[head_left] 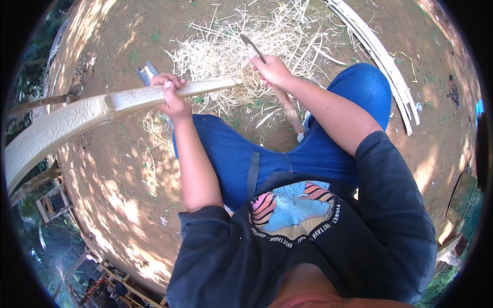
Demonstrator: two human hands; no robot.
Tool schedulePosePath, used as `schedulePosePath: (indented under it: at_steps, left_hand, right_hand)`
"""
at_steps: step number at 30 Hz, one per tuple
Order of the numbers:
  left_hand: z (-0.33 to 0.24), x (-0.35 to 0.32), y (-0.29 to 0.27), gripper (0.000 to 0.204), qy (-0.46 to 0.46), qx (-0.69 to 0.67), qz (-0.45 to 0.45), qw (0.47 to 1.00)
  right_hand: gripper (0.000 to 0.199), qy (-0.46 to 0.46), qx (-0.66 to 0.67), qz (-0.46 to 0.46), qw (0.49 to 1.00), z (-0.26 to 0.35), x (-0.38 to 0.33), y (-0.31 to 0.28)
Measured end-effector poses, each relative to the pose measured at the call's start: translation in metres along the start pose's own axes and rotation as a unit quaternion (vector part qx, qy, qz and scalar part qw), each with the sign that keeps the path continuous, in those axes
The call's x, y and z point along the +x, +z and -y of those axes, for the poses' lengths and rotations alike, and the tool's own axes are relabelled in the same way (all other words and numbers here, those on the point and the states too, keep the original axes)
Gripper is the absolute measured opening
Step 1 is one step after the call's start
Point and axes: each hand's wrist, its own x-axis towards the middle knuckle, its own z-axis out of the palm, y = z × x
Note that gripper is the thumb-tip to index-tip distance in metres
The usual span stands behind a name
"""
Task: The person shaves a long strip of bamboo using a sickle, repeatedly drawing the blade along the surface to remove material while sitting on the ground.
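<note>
My left hand (pixel 173 97) is closed around a long pale bamboo strip (pixel 61 123), thick at the far left and narrowing to a tip past my fingers. A raised node shows on it left of the hand. Closed in my right hand (pixel 275 72) is a knife (pixel 252 46), its dark curved blade pointing up and left, apart from the strip's tip. A brown wooden shaft (pixel 288 110), seemingly the knife's long handle, runs from below that hand toward my lap. My fingers hide part of the grip.
Curly pale shavings (pixel 226 51) lie heaped on the dirt ground ahead of me. Several long pale strips (pixel 382 56) rest at the far right. Behind my left hand is a partly hidden blue-grey object (pixel 146 73). A small wooden frame (pixel 54 204) stands at the left.
</note>
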Motion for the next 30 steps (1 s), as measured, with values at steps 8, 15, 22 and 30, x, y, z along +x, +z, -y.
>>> schedulePosePath:
  at_steps: [8, 15, 22, 30]
  left_hand:
    - [0.035, -0.01, -0.02, 0.025, -0.068, 0.002, 0.042, 0.997]
    - [0.063, -0.01, -0.069, 0.047, -0.178, 0.116, -0.104, 0.972]
    - [0.058, -0.003, -0.072, 0.039, -0.231, -0.044, -0.166, 0.958]
    - [0.048, 0.003, -0.053, 0.056, -0.136, -0.001, -0.064, 0.989]
  right_hand:
    - [0.05, 0.092, 0.053, 0.074, 0.992, -0.018, 0.015, 0.019]
    - [0.053, 0.043, -0.031, 0.076, 0.996, 0.003, 0.035, 0.054]
    - [0.052, 0.04, -0.071, 0.075, 0.994, -0.002, 0.047, 0.067]
    - [0.049, 0.046, -0.061, 0.033, 0.997, -0.013, 0.04, 0.061]
